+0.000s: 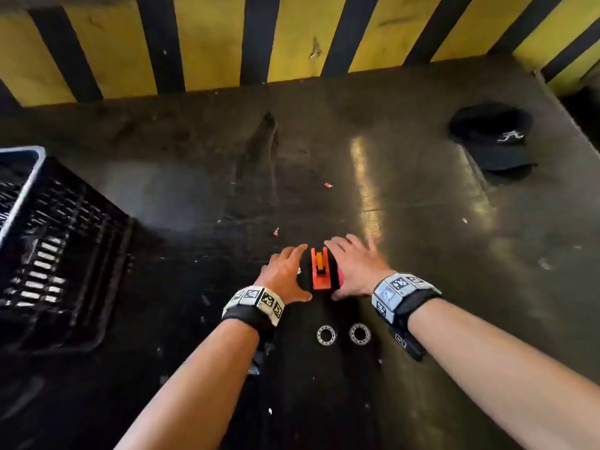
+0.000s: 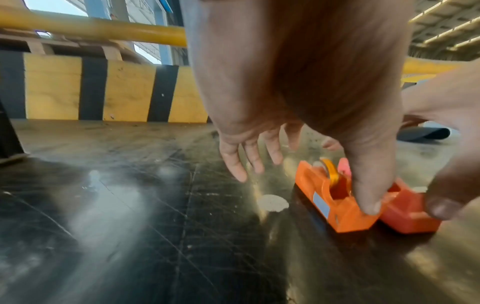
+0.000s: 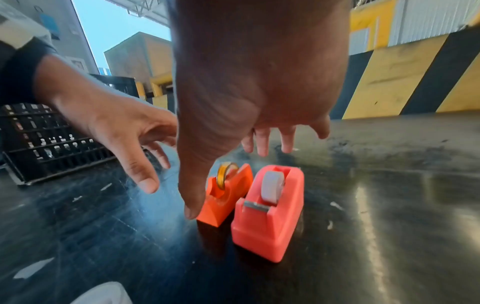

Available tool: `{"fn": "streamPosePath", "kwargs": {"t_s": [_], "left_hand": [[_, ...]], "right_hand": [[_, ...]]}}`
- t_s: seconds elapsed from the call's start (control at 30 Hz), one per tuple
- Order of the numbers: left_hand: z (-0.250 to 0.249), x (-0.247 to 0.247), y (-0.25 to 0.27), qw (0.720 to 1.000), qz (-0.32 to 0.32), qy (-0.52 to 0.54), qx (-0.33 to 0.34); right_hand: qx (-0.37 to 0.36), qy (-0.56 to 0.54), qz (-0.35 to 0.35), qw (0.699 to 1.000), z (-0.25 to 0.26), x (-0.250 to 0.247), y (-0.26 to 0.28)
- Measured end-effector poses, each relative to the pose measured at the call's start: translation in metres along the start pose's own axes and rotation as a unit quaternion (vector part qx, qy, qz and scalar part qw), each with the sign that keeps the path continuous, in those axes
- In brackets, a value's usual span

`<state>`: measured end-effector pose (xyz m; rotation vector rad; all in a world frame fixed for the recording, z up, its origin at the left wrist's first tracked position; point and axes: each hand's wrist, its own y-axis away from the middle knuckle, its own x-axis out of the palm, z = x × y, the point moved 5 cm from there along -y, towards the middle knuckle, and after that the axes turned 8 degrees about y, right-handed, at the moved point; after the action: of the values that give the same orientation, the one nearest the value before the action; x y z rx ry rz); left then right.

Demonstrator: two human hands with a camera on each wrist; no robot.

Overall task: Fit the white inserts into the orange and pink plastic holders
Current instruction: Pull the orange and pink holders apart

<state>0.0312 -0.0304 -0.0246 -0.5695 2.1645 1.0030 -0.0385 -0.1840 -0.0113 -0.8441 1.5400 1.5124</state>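
The orange holder (image 1: 319, 271) stands on the dark table between my hands, with a yellowish roll (image 3: 224, 174) in its slot. Right beside it is the pink holder (image 3: 270, 216), which has a white roll (image 3: 271, 186) seated in it; in the head view my right hand hides most of it. My left hand (image 1: 285, 271) hovers just left of the orange holder with its fingers spread and holds nothing. My right hand (image 1: 354, 264) is spread flat above the pink holder, also holding nothing. Two white ring inserts (image 1: 326, 335) (image 1: 359, 334) lie on the table between my wrists.
A black slatted crate (image 1: 58, 248) stands at the left edge of the table. A black cap (image 1: 493, 141) lies at the far right. A yellow and black striped barrier (image 1: 211, 43) runs along the back. A small white disc (image 2: 272, 202) lies left of the orange holder.
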Motion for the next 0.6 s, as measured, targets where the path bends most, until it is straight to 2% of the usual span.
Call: {"fn": "streamPosePath", "kwargs": {"t_s": [0.13, 0.27, 0.47, 0.6], "left_hand": [[0.003, 0.006, -0.014, 0.999, 0.02, -0.023, -0.013], [0.003, 0.008, -0.021, 0.999, 0.022, -0.025, 0.006], [-0.001, -0.004, -0.014, 0.995, -0.018, 0.07, 0.063], [0.001, -0.01, 0.0, 0.993, -0.011, 0.088, 0.078]], "right_hand": [[0.003, 0.025, -0.008, 1.0, 0.003, 0.004, -0.015], [-0.017, -0.01, -0.044, 0.999, 0.003, 0.01, -0.019], [-0.029, -0.112, -0.115, 0.987, 0.0, 0.004, -0.006], [-0.055, -0.152, -0.138, 0.977, 0.004, 0.002, 0.01]]}}
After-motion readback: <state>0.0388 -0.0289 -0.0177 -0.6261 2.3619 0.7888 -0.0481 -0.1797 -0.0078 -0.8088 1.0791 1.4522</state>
